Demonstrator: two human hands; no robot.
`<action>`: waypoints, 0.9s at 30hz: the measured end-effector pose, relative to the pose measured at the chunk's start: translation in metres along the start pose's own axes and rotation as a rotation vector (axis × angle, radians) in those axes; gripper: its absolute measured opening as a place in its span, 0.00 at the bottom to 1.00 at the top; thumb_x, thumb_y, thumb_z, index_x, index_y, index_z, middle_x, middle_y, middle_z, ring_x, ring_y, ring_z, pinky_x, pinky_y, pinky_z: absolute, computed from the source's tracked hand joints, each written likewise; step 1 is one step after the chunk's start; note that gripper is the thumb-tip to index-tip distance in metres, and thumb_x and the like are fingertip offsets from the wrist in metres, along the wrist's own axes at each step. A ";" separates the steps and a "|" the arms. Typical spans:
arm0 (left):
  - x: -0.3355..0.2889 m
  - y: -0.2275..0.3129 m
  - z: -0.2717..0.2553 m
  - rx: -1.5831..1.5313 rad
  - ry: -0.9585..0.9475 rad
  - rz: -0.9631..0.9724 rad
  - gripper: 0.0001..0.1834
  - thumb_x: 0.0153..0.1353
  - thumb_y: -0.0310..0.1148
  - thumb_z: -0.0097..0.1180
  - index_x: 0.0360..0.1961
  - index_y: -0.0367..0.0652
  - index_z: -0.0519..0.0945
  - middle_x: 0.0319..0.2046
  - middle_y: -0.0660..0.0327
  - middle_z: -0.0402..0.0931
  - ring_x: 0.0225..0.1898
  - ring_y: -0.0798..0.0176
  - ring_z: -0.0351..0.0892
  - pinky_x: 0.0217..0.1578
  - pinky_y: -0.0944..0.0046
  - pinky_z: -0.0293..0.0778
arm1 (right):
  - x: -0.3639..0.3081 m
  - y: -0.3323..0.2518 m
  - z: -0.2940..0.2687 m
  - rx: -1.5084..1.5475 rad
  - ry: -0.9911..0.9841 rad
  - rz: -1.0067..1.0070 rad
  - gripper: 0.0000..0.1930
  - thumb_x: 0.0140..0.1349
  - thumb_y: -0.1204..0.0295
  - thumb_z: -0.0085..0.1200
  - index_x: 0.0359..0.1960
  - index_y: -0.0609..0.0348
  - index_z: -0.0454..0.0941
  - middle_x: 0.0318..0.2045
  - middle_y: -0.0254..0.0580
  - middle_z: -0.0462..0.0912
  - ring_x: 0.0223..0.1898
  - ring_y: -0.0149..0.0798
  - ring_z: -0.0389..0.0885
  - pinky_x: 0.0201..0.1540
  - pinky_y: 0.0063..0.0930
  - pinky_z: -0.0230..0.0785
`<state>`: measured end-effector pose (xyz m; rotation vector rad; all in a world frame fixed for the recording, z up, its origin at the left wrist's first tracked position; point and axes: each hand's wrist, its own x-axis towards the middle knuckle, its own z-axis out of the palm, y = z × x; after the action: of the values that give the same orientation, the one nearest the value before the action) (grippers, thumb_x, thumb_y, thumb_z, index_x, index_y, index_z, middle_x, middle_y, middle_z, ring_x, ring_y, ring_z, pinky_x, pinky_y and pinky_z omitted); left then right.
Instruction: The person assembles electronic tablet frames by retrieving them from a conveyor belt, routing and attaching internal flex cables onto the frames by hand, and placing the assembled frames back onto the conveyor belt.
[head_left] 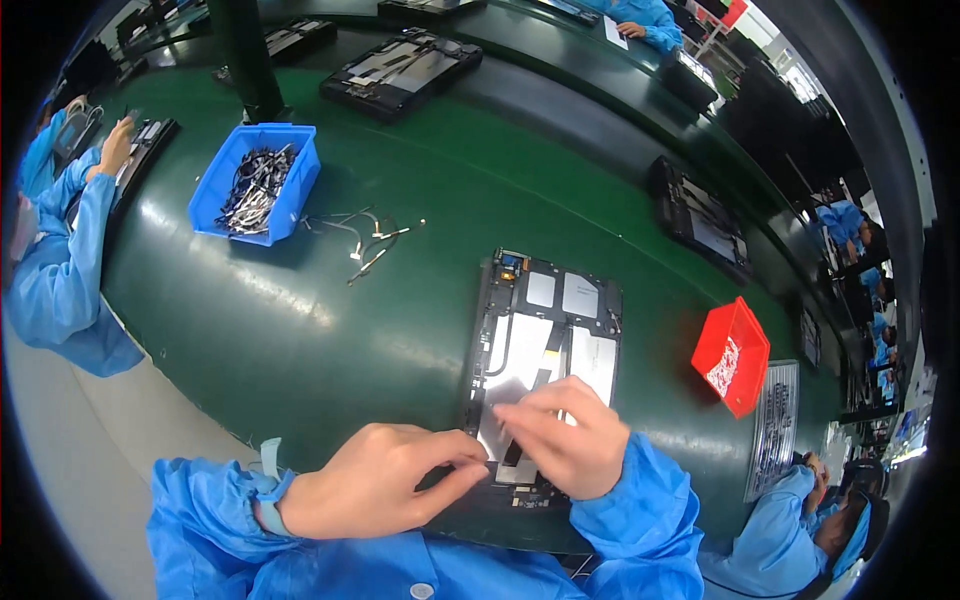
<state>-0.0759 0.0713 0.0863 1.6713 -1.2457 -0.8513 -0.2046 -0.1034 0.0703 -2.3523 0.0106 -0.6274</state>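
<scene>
An opened tablet-like device (pixel 500 352) lies on the green bench in front of me, its silvery battery packs, dark ribbon cables and small circuit boards bare. Over its lower left edge, my left hand (pixel 385 482) has thumb and forefinger brought together in a pinch. Just above the lower part of the device, my right hand (pixel 572 440) also pinches, with its fingertips near the large silver pack. Whatever lies between either pair of fingertips is too small or hidden to make out. A light blue band (pixel 270 490) circles my left wrist.
Left of the device, loose thin cables (pixel 372 245) lie beside a blue bin (pixel 305 180) full of cables. To the right stand a red bin (pixel 745 350) with small white pieces and a clear tray (pixel 775 430). More opened devices (pixel 400 72) sit farther back. Co-workers (pixel 60 260) sit at both sides.
</scene>
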 end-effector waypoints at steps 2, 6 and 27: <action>0.002 -0.004 -0.004 0.131 0.006 0.076 0.06 0.58 0.30 0.57 0.32 0.39 0.80 0.27 0.58 0.82 0.29 0.57 0.83 0.32 0.62 0.79 | 0.002 0.005 0.005 0.203 0.056 0.289 0.12 0.49 0.85 0.60 0.37 0.61 0.84 0.31 0.42 0.82 0.30 0.33 0.81 0.30 0.23 0.74; 0.011 -0.021 -0.003 0.648 0.271 0.469 0.08 0.48 0.31 0.62 0.30 0.42 0.80 0.30 0.63 0.79 0.39 0.62 0.79 0.45 0.60 0.75 | 0.006 0.041 0.013 0.650 0.051 0.667 0.07 0.58 0.81 0.58 0.37 0.72 0.81 0.33 0.41 0.81 0.30 0.27 0.79 0.30 0.18 0.74; 0.038 -0.054 -0.003 0.957 0.198 0.590 0.12 0.49 0.32 0.54 0.36 0.44 0.80 0.33 0.63 0.76 0.44 0.64 0.76 0.49 0.60 0.71 | 0.015 0.039 0.017 0.548 0.075 0.689 0.07 0.55 0.82 0.60 0.36 0.69 0.83 0.29 0.39 0.81 0.24 0.25 0.79 0.23 0.15 0.70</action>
<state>-0.0429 0.0426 0.0373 1.8200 -2.0161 0.3406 -0.1773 -0.1249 0.0412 -1.6405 0.5815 -0.3133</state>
